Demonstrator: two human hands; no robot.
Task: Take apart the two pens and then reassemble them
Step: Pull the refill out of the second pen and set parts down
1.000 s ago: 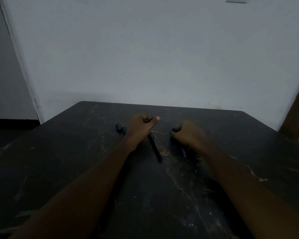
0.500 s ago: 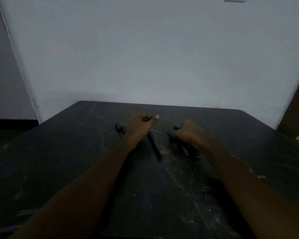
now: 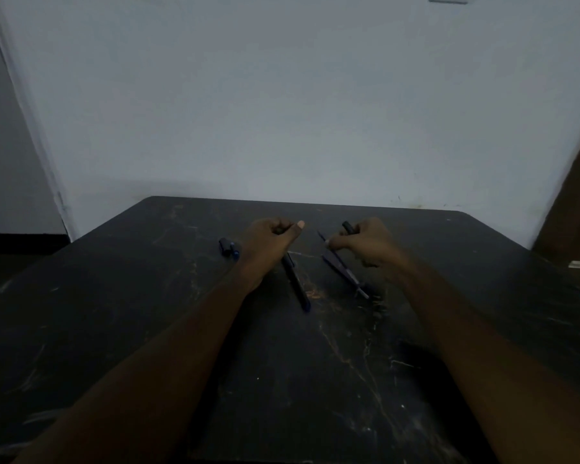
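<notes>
- Dark blue plastic pen (image 3: 297,286), first of the two: just right of small dark-blue loose cap (image 3: 229,247), far end buried in left hand (image 3: 270,241), fingers curled tight round it, thumb laid across the top. Near end down on black veined table (image 3: 148,329), long axis slanting toward the camera.
- Second pen, dark barrel (image 3: 344,267): farther right of that cap, slanting much the same way, near end on the table, thin refill (image 3: 320,234) poking out of the far end.
- Right hand (image 3: 369,244): fingertips pinched at the refill end, short black piece (image 3: 347,226) held higher in the curled fingers. Exact grip too dim to tell.
- Probable step: dismantling the second pen. Pull wanted along the barrel's axis, away from the camera. Right hand already on it, left hand occupied.
</notes>
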